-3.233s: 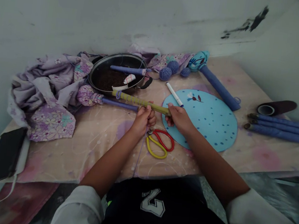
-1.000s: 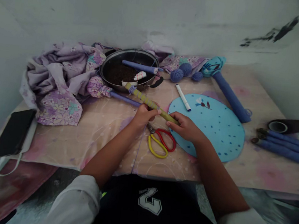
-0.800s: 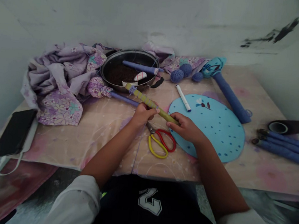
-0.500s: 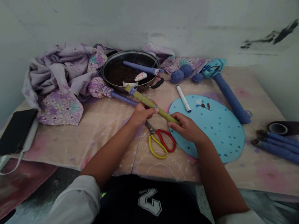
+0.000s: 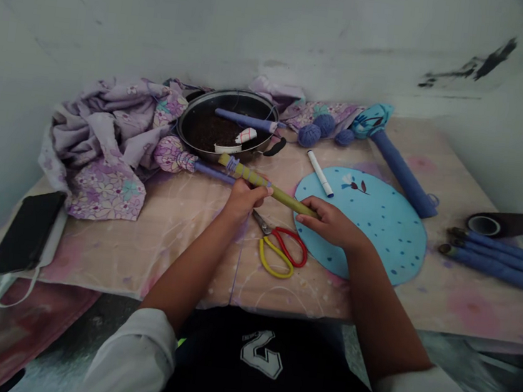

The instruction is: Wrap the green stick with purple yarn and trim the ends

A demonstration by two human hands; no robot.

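Observation:
A green stick, like a length of bamboo or cane, lies slantwise between my hands. Purple-blue yarn winds in spaced turns round its far left part. My left hand is closed on the stick's wound middle, thumb along the top. Near the lower right end, my right hand grips the bare part. Beneath the stick lie scissors with one red and one yellow handle loop. A strand of yarn runs down the tablecloth to the front edge. A blue spotted oval sheet lies under my right hand.
A black pan with dark crumbly material stands behind, beside bunched floral cloth. Yarn balls, a white marker and a blue-wrapped stick lie rightward. Blue-wrapped sticks and a dark tube sit far right; a black phone-like device left.
The stick has swung from nearly level to a slant, its right end lower. My left hand has shifted slightly left over the last second. The whole view has turned a little.

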